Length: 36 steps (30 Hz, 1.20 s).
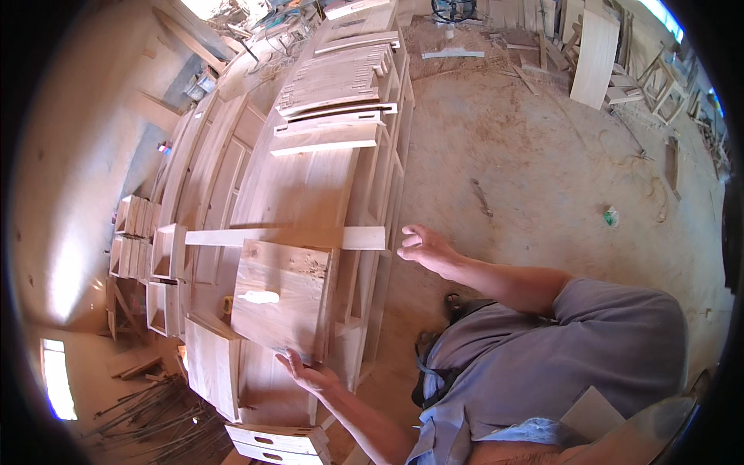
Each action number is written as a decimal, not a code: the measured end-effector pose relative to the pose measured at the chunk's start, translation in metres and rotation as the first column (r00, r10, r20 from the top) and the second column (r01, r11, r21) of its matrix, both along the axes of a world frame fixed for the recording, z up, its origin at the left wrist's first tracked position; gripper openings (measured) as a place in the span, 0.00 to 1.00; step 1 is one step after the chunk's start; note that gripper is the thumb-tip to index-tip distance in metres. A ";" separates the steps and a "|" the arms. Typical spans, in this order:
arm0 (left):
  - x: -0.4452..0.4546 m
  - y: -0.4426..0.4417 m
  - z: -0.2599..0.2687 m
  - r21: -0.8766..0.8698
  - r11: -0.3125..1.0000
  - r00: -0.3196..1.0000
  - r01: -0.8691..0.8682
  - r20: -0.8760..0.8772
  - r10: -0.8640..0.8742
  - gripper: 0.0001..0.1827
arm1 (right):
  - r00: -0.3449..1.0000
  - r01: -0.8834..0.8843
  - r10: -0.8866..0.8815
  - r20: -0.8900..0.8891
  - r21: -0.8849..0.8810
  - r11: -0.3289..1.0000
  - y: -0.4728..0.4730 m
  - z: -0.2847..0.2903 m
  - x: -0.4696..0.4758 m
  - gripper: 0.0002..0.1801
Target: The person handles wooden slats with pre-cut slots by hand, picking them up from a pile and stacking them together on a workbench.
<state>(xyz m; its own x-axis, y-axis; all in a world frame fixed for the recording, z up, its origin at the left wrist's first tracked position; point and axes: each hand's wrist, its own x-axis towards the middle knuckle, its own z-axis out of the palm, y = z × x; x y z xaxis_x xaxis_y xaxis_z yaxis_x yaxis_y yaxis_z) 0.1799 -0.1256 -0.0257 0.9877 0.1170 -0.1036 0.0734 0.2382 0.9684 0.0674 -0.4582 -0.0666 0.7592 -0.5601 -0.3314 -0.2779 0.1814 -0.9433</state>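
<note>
My left hand (308,375) is at the near lower corner of a wooden panel (279,325), its fingertips touching the edge; whether they grip it cannot be made out. The panel has a rough, knotty patch at one corner and seems to be the top of a box or a stack. On it lies a white squeeze bottle (260,297) with a narrow nozzle. My right hand (427,250) is in the air beside the bench, empty, its fingers loosely curled and apart. Just beyond its fingertips is the end of a pale wooden strip (363,238), which lies across the bench.
Boards with slots (325,125) and a notched panel (337,75) lie farther along the bench. Open wooden boxes (168,250) stand at its far side, and another box (215,360) beside the panel. Slotted drawer fronts (273,444) are near my left arm. Cables (651,180) and scraps litter the floor.
</note>
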 end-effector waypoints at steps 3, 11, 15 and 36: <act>0.016 -0.015 0.009 0.122 0.991 0.998 0.059 0.022 -0.062 0.46 | 1.000 0.000 0.004 -0.015 0.215 0.977 0.001 -0.005 0.028 0.41; 0.025 -0.005 -0.016 0.066 0.997 0.998 0.037 0.053 -0.041 0.26 | 0.992 -0.044 -0.035 0.123 0.583 0.812 0.004 -0.009 0.080 0.08; 0.025 -0.015 -0.017 -0.127 0.974 0.958 -0.188 -0.240 0.154 0.19 | 0.970 -0.071 -0.046 0.237 0.463 0.883 -0.034 -0.024 0.088 0.09; 0.088 -0.105 0.008 -0.137 0.987 0.996 0.088 -0.019 -0.091 0.36 | 0.955 0.223 -0.280 0.095 0.392 0.892 -0.138 -0.066 0.091 0.10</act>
<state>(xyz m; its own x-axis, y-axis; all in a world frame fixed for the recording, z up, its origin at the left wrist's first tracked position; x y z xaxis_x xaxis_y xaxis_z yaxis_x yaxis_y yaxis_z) 0.2679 -0.2310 -0.0177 0.9905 0.0112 -0.1370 0.1239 0.3593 0.9250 0.1580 -0.5966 -0.1331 0.6652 -0.5954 -0.4504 -0.0410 0.5733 -0.8184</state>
